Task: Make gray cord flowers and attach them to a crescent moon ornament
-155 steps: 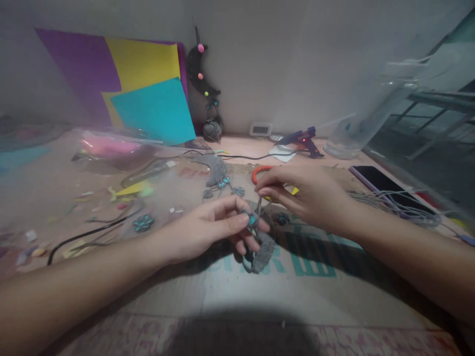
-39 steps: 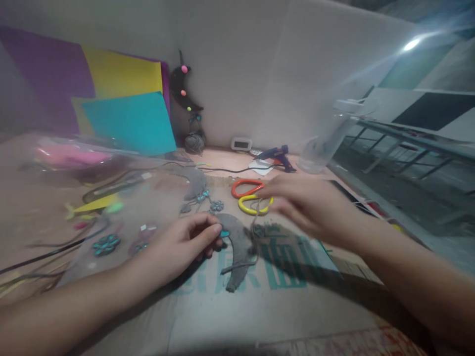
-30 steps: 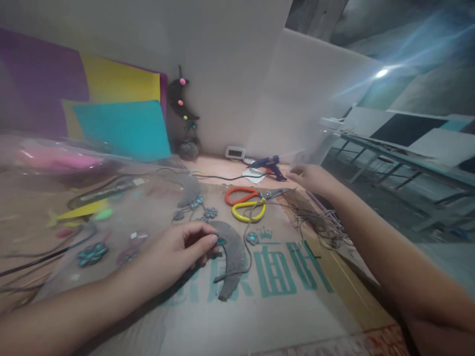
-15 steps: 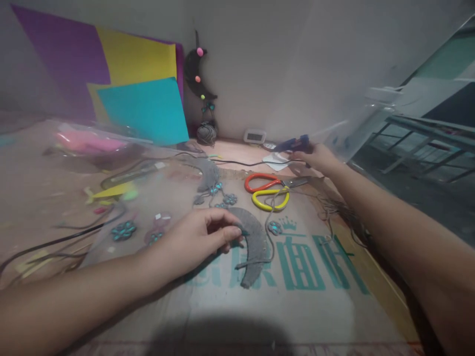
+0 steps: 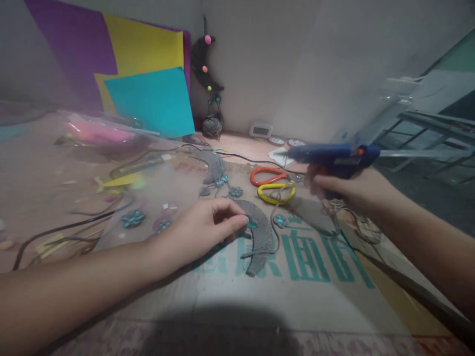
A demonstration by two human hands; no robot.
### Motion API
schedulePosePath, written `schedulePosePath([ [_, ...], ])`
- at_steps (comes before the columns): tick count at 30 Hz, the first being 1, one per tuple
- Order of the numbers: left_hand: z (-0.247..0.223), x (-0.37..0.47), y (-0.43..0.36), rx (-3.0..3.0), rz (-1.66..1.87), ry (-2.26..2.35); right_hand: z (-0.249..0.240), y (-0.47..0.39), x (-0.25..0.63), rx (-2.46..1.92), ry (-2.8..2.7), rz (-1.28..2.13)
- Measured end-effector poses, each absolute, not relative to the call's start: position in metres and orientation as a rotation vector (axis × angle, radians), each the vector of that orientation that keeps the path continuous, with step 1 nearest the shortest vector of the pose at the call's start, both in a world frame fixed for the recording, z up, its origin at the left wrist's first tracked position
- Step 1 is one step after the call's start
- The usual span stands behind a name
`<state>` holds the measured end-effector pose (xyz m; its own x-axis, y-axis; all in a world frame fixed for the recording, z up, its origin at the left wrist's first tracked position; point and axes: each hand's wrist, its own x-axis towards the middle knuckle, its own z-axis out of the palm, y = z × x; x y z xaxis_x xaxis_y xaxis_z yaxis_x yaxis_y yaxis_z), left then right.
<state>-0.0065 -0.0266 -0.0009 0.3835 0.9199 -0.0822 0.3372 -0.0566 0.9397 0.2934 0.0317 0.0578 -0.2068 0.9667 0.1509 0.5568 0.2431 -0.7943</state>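
Grey crescent (image 5: 263,237): matte, cloth-like, slightly rough at the edges, lying flat on printed cardboard (image 5: 230,301), tips toward the left. Taken as the landmark.

Left hand (image 5: 213,222) at the crescent's inner curve. Its grip is closed, thumb against finger, on a small turquoise piece (image 5: 252,224) lying over the crescent; most of that piece is covered, shape unclear.

Right hand (image 5: 345,185) up and to the right of the crescent, raised above the surface (image 5: 245,132). Its grip is wrapped around the handle of a blue plastic glue gun (image 5: 330,154), blurred, tapered nozzle toward the left, pale translucent stick (image 5: 411,154) out of the back.

Thin grey cord (image 5: 273,240) loops along the crescent's right edge, one end crossing its lower part. Just right of the crescent, a small round flower (image 5: 280,220), grey with turquoise petals.

Beyond the crescent: scissors (image 5: 276,186), smooth loop handles, one red, one yellow. Beyond and left: second grey crescent (image 5: 214,168), soft-looking, with turquoise-and-grey trimmings. Well left: larger dark flower (image 5: 132,218), turquoise petals. Right: loose tangle of string (image 5: 365,225).
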Motion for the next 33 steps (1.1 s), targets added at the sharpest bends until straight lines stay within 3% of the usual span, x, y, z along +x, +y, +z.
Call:
schedulePosePath([
  [3,0.001,-0.007,-0.027,1.672,0.715,1.175,0.048,0.004,0.288,-1.221,-2.049,0.973],
  [14,-0.001,-0.01,-0.027,1.709,0.689,1.186,0.023,-0.006,0.288,-1.141,-2.116,1.009],
  [33,0.002,-0.009,-0.027,1.756,0.684,1.173,0.006,-0.01,0.292,-1.47,-1.956,0.897],
])
